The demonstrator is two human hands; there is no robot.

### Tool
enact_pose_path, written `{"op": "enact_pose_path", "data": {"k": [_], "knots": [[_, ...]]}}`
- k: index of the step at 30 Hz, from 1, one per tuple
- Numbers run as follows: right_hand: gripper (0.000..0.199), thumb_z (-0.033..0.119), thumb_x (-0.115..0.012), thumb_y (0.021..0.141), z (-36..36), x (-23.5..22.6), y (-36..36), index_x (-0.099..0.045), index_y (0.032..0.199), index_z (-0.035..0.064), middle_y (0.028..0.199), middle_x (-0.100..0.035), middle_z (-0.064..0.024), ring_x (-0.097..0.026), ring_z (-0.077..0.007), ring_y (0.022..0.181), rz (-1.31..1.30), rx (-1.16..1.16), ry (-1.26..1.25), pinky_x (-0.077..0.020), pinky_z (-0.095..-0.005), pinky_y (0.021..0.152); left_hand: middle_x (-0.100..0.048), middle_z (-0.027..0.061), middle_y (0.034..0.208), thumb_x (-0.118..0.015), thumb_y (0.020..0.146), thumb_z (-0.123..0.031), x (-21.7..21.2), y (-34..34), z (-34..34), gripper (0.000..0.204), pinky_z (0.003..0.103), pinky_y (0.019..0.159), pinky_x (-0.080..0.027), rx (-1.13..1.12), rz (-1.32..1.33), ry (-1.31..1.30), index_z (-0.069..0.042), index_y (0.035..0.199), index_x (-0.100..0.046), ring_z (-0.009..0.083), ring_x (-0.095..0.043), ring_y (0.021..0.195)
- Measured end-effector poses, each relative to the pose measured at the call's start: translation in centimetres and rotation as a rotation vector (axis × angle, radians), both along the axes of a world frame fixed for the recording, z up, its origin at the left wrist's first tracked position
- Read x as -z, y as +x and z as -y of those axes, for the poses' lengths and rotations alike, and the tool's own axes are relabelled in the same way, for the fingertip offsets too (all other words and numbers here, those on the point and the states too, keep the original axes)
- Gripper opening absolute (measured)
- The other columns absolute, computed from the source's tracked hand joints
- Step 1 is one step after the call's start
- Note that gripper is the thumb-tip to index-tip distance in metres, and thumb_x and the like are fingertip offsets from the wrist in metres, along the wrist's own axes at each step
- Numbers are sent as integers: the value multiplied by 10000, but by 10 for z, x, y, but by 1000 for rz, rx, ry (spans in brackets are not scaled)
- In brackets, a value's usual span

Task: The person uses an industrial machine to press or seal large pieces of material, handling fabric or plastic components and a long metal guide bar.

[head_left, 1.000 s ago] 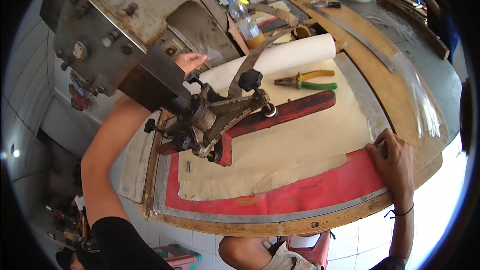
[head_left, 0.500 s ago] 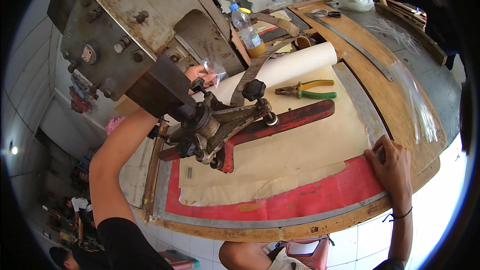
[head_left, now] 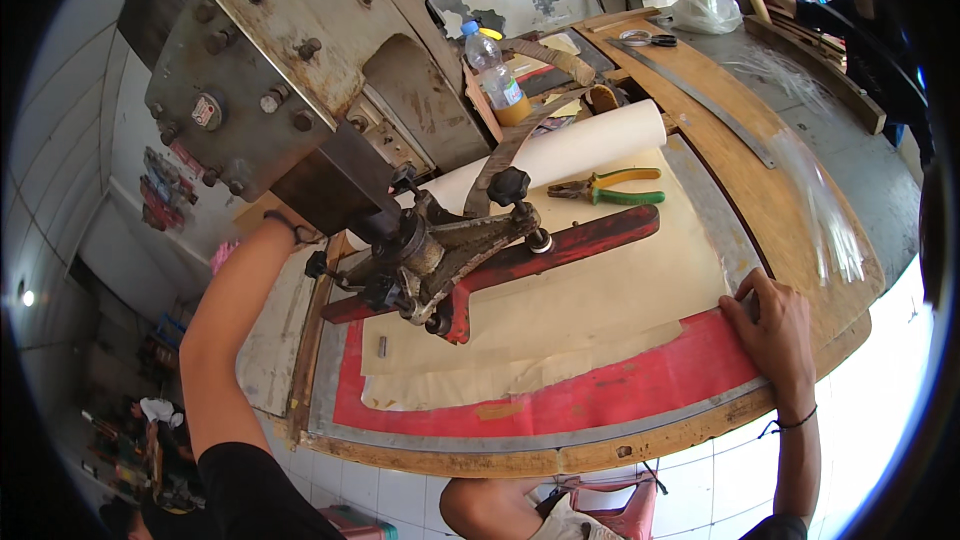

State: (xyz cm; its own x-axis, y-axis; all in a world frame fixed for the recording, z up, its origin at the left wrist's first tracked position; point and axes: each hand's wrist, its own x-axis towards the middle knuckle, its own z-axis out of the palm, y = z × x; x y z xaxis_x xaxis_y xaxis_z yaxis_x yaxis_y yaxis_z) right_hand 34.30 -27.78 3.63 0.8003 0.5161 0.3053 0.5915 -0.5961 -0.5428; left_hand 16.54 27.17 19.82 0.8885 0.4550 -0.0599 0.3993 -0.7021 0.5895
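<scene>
- The right hand (head_left: pixel 775 335) lies flat, fingers spread, on the near right edge of the cream paper sheets (head_left: pixel 590 315); it presses them down against the red mat (head_left: pixel 610 395) and grips nothing.
- The left hand (head_left: pixel 300 230) reaches up behind the grey press head (head_left: pixel 290 80) at the far left of the worktop (head_left: pixel 800 210). The machine hides the hand past the wrist, so I cannot tell whether it is closed on a lever or open.
- The sheets lie stacked in the middle of the worktop, their far part under the red arm (head_left: pixel 545 250) and its black knob (head_left: pixel 507 185), their near edge short of the mat's border.
- The step in hand looks like positioning: holding the stack steady under the press while the other hand works the machine.
- The next move probably calls for keeping the sheets squared and the right hand's fingers well clear of the arm.
- Behind the sheets, a paper roll (head_left: pixel 570 150) lies toward the far edge, with green-handled pliers (head_left: pixel 610 187) just in front of it and a plastic bottle (head_left: pixel 495 80) beyond.
- Scissors (head_left: pixel 640 38) rest near the far right corner.
</scene>
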Motion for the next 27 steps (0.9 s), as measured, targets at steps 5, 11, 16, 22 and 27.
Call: {"op": "enact_pose_path", "data": {"k": [5, 11, 16, 22, 27], "knots": [[224, 278, -690, 845, 4, 8, 4, -607, 813, 73, 657, -621, -107, -622, -280, 621, 29, -34, 37, -454, -389, 598, -659, 104, 1000, -595, 932, -118, -23, -69, -25, 315, 306, 777, -522, -159, 10, -16, 33, 1205, -552, 161, -641, 853], [231, 288, -642, 878, 6, 2, 6, -620, 834, 62, 684, -642, -139, -636, -320, 658, 33, -33, -41, -479, -420, 620, -645, 104, 1027, -555, 942, -75, 42, -198, -35, 324, 323, 831, -518, -327, -83, -72, 34, 1247, -540, 164, -628, 867], [214, 264, -627, 886, 5, 11, 10, -618, 843, 54, 704, -651, -144, -641, -330, 680, 111, -65, 10, -485, -432, 621, -659, 96, 1005, -531, 976, -137, 111, -238, 29, 325, 298, 812, -492, -224, -110, 57, 20, 1259, -562, 160, -633, 897], [239, 269, -615, 891, -9, -2, 36, -679, 927, 42, 804, -689, -160, -664, -335, 757, 5, -84, 60, -514, -426, 688, -682, 131, 901, -588, 954, -227, 169, -209, 49, 329, 364, 727, -502, -318, 151, 336, 24, 1162, -626, 222, -634, 818], [377, 357, -593, 901, -96, 2, 148, -701, 1064, 35, 993, -702, -193, -669, -335, 919, -43, -98, 20, -509, -396, 835, -670, 238, 829, -624, 895, -214, 192, -212, 25, 296, 430, 744, -494, -601, 106, 490, 75, 945, -669, 367, -660, 805]]}}
